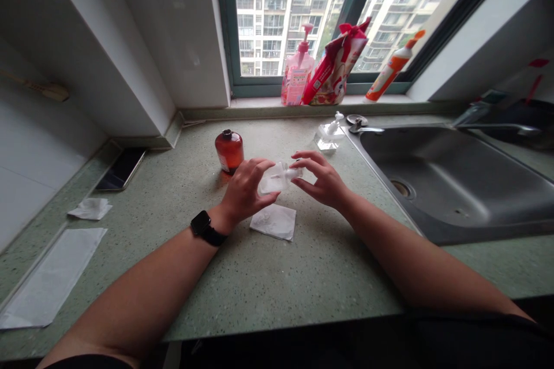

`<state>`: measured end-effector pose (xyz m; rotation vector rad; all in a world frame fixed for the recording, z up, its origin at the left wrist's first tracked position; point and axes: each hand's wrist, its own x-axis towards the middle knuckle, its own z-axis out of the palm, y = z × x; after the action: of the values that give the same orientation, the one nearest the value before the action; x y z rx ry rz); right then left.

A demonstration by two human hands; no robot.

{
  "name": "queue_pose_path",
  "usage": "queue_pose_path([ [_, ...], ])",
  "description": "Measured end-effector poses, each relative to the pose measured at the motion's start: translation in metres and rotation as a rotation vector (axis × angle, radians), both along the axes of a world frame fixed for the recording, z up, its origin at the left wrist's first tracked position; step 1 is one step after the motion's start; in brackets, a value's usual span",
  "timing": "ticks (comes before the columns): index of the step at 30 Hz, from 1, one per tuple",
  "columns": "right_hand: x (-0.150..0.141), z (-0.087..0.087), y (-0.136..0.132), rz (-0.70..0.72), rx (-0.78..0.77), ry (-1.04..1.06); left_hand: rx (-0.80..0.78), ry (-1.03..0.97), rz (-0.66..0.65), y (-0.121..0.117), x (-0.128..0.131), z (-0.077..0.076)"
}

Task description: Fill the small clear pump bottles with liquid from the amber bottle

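Note:
A small clear bottle point(274, 179) lies tilted sideways in the air above the counter, its white neck end pointing right. My left hand point(244, 189), with a black watch on the wrist, grips the body of this bottle between thumb and fingers. At the neck, the fingertips and thumb of my right hand point(321, 181) close around the white part. Just below is a folded white tissue point(275, 222) on the counter. An amber bottle point(231, 153) with an uncapped-looking neck stands behind my left hand. A clear pump bottle point(329, 137) stands beyond my right hand.
To the right is a steel sink point(450, 179) with a faucet point(366, 128). A pink pump bottle point(298, 78), a red bag point(335, 69) and an orange bottle point(389, 74) stand on the windowsill. A phone point(122, 169), crumpled tissue point(90, 209) and white sheet point(54, 274) lie left.

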<state>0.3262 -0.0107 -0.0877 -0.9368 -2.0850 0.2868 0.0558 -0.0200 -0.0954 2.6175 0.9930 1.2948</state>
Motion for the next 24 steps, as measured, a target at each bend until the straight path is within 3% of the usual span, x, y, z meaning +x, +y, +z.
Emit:
queue_pose_path([
  [14,-0.002,-0.003,0.002,0.036,0.045,-0.165,0.116,0.149,-0.032,-0.006,0.000,0.011],
  [19,0.003,0.000,0.001,0.042,0.111,-0.095,0.146,0.330,0.017,-0.010,-0.002,0.031],
  [24,0.013,-0.010,0.006,-0.010,0.116,0.021,0.100,0.256,0.126,-0.012,-0.015,0.064],
])
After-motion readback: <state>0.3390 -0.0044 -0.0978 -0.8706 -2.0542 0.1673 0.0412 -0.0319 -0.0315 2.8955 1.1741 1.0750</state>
